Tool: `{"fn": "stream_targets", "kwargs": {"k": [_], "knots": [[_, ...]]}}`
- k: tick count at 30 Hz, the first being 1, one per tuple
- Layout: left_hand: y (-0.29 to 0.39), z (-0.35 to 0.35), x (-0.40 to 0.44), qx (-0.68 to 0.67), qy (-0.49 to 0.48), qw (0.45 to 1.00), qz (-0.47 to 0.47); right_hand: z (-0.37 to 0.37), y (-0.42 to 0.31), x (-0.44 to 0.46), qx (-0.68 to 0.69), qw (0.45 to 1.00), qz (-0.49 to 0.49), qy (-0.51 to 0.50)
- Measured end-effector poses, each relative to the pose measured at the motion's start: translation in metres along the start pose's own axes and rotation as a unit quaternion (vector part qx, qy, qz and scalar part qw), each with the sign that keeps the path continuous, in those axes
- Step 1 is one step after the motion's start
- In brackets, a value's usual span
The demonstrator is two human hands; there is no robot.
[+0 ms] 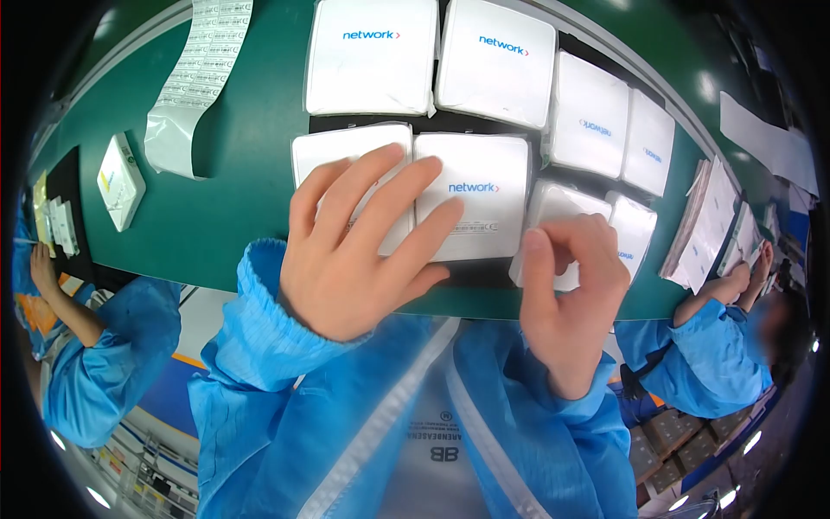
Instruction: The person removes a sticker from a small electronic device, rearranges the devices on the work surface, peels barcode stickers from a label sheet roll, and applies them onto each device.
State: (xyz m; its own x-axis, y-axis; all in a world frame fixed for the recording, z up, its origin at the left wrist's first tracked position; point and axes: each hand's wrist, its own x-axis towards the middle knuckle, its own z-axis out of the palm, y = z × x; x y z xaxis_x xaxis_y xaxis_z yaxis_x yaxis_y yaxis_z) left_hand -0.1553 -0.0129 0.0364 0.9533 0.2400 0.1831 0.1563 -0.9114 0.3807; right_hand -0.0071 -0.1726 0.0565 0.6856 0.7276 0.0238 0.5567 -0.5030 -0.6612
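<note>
My left hand (359, 233) spreads its fingers over the front row of white boxes in clear film. It covers much of the left box (354, 143) and reaches over the edge of the box beside it (484, 164), which shows a blue "network" print and a small barcode label. My right hand (575, 294) has its fingers curled toward the thumb, in front of another white box (566, 201) that it partly hides. Whether anything is pinched there cannot be made out. To its right stands one more wrapped box (635, 221).
Behind are several more wrapped "network" boxes (372, 73) on a black mat. A strip of barcode labels (203, 82) and a small white box (121, 182) lie at left on the green table (242, 173). Flat white sheets (702, 225) are at right. Co-workers in blue sit on both sides.
</note>
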Motion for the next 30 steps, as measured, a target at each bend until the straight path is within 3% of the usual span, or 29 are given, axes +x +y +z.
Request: {"fn": "stream_targets", "kwargs": {"k": [6, 13, 30], "knots": [[0.008, 0.007, -0.025, 0.085, -0.029, 0.996, -0.003, -0.004, 0.020, -0.005, 0.033, 0.999, 0.000, 0.027], [0.013, 0.012, -0.027, 0.154, -0.023, 0.988, 0.002, -0.001, 0.024, -0.005, 0.014, 0.997, -0.068, -0.034], [0.032, 0.013, -0.001, 0.181, -0.044, 0.982, 0.023, 0.006, 0.034, -0.009, 0.014, 0.993, -0.116, -0.029]]}}
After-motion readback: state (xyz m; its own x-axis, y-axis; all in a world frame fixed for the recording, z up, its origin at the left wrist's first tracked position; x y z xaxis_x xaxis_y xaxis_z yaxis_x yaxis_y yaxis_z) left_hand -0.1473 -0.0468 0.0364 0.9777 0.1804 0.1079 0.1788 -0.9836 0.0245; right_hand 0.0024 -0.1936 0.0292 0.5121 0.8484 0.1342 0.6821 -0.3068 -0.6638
